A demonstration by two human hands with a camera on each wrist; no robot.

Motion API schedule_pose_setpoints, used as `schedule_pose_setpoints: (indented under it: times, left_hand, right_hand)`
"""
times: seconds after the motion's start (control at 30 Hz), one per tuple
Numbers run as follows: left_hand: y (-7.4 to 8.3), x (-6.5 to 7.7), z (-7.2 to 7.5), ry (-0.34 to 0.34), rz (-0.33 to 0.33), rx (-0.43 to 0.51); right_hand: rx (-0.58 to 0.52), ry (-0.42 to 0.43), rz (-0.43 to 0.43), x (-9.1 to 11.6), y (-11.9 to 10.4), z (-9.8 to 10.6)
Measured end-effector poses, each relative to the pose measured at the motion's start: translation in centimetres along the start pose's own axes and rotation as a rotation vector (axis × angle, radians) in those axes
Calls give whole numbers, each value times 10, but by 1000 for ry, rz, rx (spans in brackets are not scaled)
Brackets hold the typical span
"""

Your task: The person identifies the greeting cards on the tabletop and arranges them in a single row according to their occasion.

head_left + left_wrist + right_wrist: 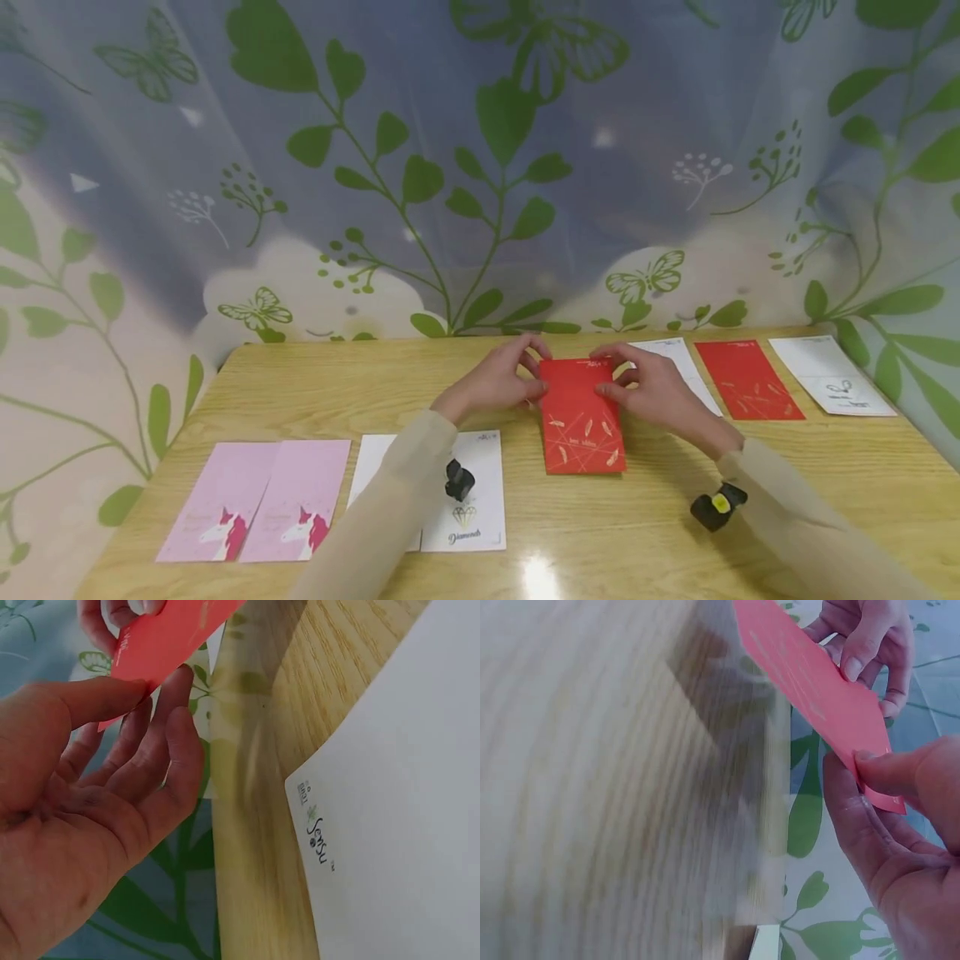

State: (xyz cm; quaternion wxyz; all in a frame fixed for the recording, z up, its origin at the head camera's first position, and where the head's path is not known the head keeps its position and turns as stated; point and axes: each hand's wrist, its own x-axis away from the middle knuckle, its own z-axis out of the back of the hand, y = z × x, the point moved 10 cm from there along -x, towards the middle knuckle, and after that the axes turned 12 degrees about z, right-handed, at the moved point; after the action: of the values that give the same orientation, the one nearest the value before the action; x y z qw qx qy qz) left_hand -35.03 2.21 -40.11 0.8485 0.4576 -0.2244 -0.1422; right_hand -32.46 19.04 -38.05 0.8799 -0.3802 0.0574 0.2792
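Big leafy curtain (pixel 420 250) hanging behind a wooden table (pixel 337 383). Left hand (pixel 495 380) and right hand (pixel 662 390) both pinch a red card (pixel 583 400), one side each, held up over the table between white cards (pixel 468 467) lying either side. Little gold feathers (pixel 556 422) printed on its lower half.

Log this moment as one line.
left hand pinches red card | right hand pinches red card | red card held above table
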Motion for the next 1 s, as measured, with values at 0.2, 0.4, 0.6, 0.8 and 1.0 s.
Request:
schedule_pose_setpoints:
  times: [0.2,0.4,0.6,0.8,1.0]
  left_hand:
    - [-1,13,-3,-44,7,-19]
    - [-1,27,-4,-47,-18,-109]
    - [-4,33,-5,-64,-50,-170]
    - [-11,35,-11,-89,-29,-195]
    - [-13,35,-17,-90,-8,-258]
  right_hand:
    - [-46,-26,-13,10,-5,-9]
    - [-109,-35,-17,18,-11,-19]
    - [-127,-48,-4,22,-17,-28]
    - [-131,-86,3,25,-23,-39]
    - [-55,-128,49,27,-27,-48]
